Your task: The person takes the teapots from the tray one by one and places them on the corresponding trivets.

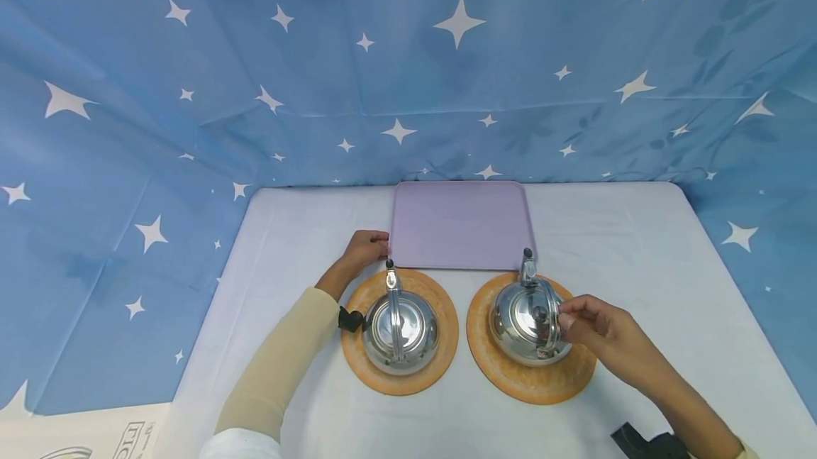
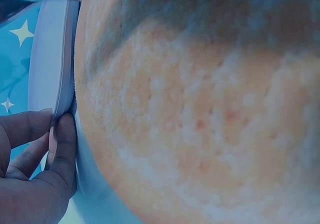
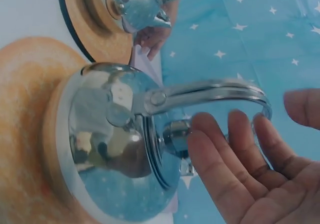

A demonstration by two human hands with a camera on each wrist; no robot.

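**Left grip on the tray corner, right hand open at the kettle handle**

My left hand point(image 1: 365, 249) pinches the near left corner of the flat lilac plastic tray point(image 1: 461, 225); the left wrist view shows the thumb point(image 2: 64, 149) and a finger clamped on its thin edge. My right hand point(image 1: 596, 328) is open: its fingers point(image 3: 220, 149) reach under the arched handle of the right polished steel kettle point(image 1: 528, 324), close to the lid knob, not closed round anything.

That kettle sits on a round orange woven mat point(image 1: 530, 374), its spout towards the tray. A second steel kettle point(image 1: 399, 328) stands on its own orange mat point(image 1: 398, 377), just beside my left forearm.

I judge the risks this way: the tray's near edge lies right at both spouts, so dragging or tilting it could knock a kettle. The handle looks hinged, so a loose hold might let the body swing. My left sleeve could brush the left kettle.

The white-covered bench point(image 1: 638, 246) carries it all, with a blue star-printed cloth point(image 1: 408, 54) hung behind and at both sides.
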